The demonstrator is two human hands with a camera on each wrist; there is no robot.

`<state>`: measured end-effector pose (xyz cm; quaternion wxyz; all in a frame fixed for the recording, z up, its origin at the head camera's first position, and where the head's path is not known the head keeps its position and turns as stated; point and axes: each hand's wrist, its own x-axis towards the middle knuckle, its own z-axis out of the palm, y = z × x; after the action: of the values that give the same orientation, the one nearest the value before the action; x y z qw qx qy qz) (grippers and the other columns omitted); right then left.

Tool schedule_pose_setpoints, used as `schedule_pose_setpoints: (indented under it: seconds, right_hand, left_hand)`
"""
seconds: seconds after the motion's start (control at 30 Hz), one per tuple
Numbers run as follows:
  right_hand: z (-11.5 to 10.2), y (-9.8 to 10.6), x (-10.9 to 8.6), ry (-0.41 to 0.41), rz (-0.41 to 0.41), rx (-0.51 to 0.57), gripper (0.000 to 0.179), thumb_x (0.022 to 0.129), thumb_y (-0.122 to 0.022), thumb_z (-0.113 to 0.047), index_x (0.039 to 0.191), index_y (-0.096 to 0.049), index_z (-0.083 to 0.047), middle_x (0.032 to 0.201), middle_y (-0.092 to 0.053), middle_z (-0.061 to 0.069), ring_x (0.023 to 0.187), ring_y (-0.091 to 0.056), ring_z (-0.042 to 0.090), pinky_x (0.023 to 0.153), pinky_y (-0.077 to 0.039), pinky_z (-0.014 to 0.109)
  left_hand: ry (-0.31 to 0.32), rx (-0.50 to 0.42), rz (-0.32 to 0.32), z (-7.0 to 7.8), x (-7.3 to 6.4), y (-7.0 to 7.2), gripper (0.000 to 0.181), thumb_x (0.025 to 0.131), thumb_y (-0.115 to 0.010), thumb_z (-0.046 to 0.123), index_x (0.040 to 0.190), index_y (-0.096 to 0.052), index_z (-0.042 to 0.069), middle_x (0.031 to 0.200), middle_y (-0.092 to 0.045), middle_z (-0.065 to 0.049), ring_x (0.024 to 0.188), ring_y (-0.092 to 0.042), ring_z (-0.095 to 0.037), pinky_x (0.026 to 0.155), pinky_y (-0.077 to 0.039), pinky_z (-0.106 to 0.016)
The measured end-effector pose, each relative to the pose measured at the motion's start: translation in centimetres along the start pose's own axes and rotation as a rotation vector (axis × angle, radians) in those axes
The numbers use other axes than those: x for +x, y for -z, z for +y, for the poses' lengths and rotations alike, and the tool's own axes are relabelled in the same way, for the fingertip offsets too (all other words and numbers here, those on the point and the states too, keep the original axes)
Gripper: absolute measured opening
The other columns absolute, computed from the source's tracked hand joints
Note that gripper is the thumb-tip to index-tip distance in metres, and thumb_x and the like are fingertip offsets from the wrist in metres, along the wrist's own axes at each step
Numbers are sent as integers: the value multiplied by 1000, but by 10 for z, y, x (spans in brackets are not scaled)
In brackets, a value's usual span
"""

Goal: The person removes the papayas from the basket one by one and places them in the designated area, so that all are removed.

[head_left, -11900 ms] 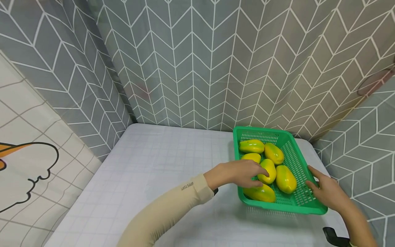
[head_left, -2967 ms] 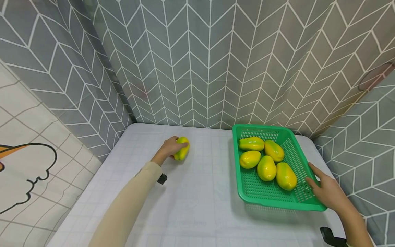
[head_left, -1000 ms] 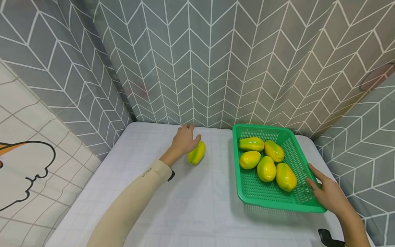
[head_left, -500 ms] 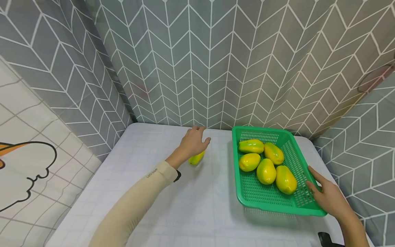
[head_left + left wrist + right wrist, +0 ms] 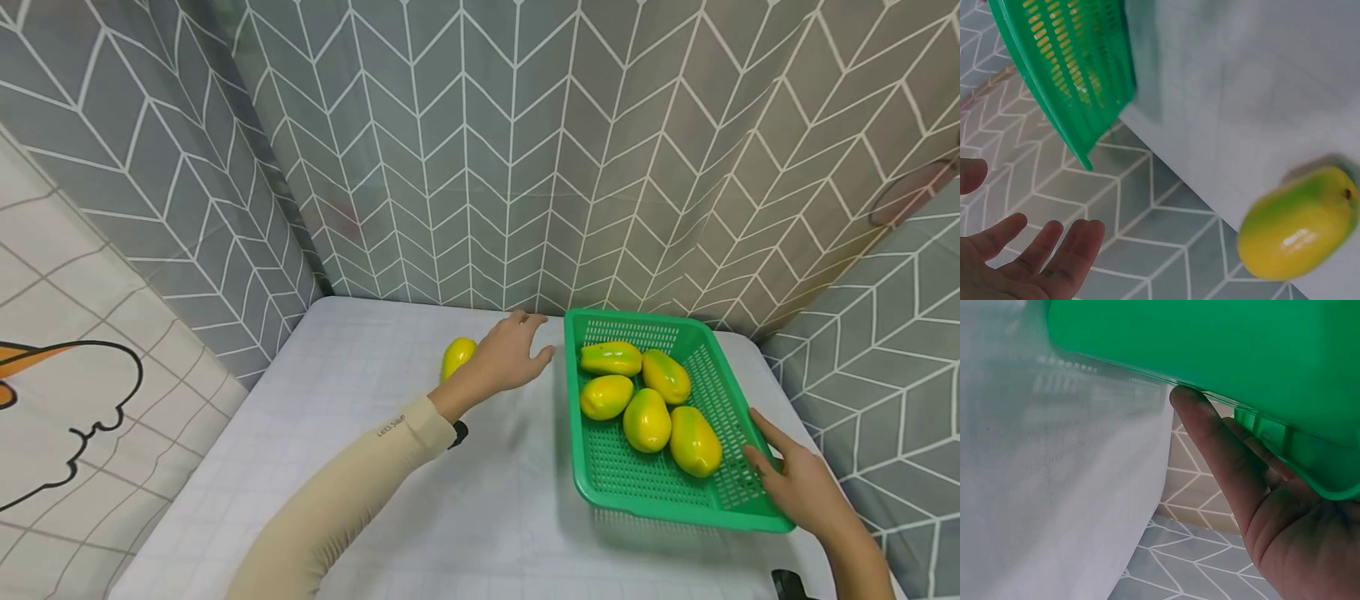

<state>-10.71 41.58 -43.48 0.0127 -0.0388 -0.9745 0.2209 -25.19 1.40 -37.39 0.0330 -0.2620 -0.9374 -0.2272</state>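
One yellow-green papaya [image 5: 457, 357] lies alone on the white table, partly behind my left wrist in the head view. In the left wrist view the same papaya [image 5: 1300, 225] shows whole, well apart from the fingers. My left hand [image 5: 510, 354] hovers over the table between this papaya and the green basket [image 5: 600, 493], fingers spread and nothing in them. My right hand [image 5: 802, 483] holds the basket's right rim near the front corner, thumb toward the inside and fingers along the outside. Several more papayas [image 5: 647, 421] lie in the basket.
The white-covered table [image 5: 450, 517] ends at a grey chevron curtain [image 5: 465, 167] at the back. Another curtain hangs at the right, and a white checked cloth [image 5: 97, 275] at the left. The basket stands at the table's right side.
Since the oldest frame, my left hand has carried a papaya from the basket to the table and let go. The papaya has since shifted; the left hand has moved right, toward the basket.
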Motion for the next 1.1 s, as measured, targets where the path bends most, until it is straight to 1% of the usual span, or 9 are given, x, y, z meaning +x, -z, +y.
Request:
schedule_pose_setpoints:
  seconds: [0.07, 0.2, 0.3, 0.43, 0.63, 0.77, 0.87, 0.97, 1.1]
  right_hand:
    - [0, 0, 0, -5, -4, 1, 64, 112, -51, -25, 163, -26, 6, 150, -40, 47, 95, -71, 43, 61, -43, 27]
    - [0, 0, -3, -7, -8, -2, 64, 112, -50, -25, 163, -26, 7, 150, -40, 48, 104, -70, 55, 63, -46, 29]
    - [1, 0, -5, -7, -8, 3, 64, 113, -50, -25, 163, -26, 6, 150, -40, 48, 108, -69, 58, 63, -46, 29]
    - [1, 0, -8, -16, -14, 14, 64, 113, -49, -26, 164, -25, 5, 150, -39, 49, 98, -71, 48, 60, -44, 27]
    - [-3, -1, -8, -29, -27, 29, 65, 113, -49, -26, 163, -25, 6, 152, -37, 48, 108, -71, 56, 59, -47, 25]
    - [-4, -2, -10, -30, -23, 40, 65, 113, -49, -26, 163, -25, 6, 151, -39, 48, 98, -75, 46, 57, -47, 25]
    - [-4, -2, -11, -30, -21, 45, 64, 113, -49, -26, 164, -25, 6, 149, -40, 49, 92, -75, 39, 55, -48, 25]
    - [-4, -2, -12, -26, -15, 48, 64, 113, -49, -26, 164, -25, 6, 148, -40, 49, 90, -75, 36, 55, -48, 26]
    - [-3, -3, -13, -12, 3, 45, 63, 113, -50, -25, 163, -28, 7, 148, -41, 49, 92, -76, 39, 56, -47, 24]
  left_hand:
    - [-8, 8, -7, 6, 0, -2, 56, 107, -55, 38, 155, -51, 9, 155, -56, -17, 133, -63, -35, 112, -55, -48]
    - [-25, 18, -27, 19, 2, -8, 55, 107, -55, 35, 155, -51, 10, 154, -56, -15, 133, -63, -32, 112, -56, -46]
    - [-43, 23, -42, 29, 5, -13, 55, 107, -57, 36, 155, -51, 10, 156, -55, -15, 136, -62, -30, 113, -56, -44]
    - [-79, 35, -62, 43, 10, -20, 56, 107, -57, 38, 155, -51, 10, 157, -54, -13, 137, -61, -29, 113, -55, -43]
    - [-130, 53, -92, 60, 12, -28, 56, 106, -59, 38, 156, -51, 13, 155, -56, -11, 138, -58, -28, 114, -54, -40]
    - [-165, 78, -113, 70, 13, -33, 55, 106, -60, 37, 155, -52, 14, 155, -56, -12, 136, -60, -28, 112, -56, -39]
    - [-173, 101, -148, 77, 16, -38, 56, 106, -60, 37, 156, -51, 14, 155, -56, -13, 134, -62, -28, 110, -56, -38]
    - [-174, 123, -184, 82, 20, -43, 56, 106, -60, 37, 157, -51, 15, 154, -57, -12, 131, -62, -26, 109, -56, -36]
    - [-186, 134, -215, 89, 26, -49, 55, 105, -59, 35, 155, -53, 15, 153, -59, -9, 131, -63, -22, 109, -56, -32]
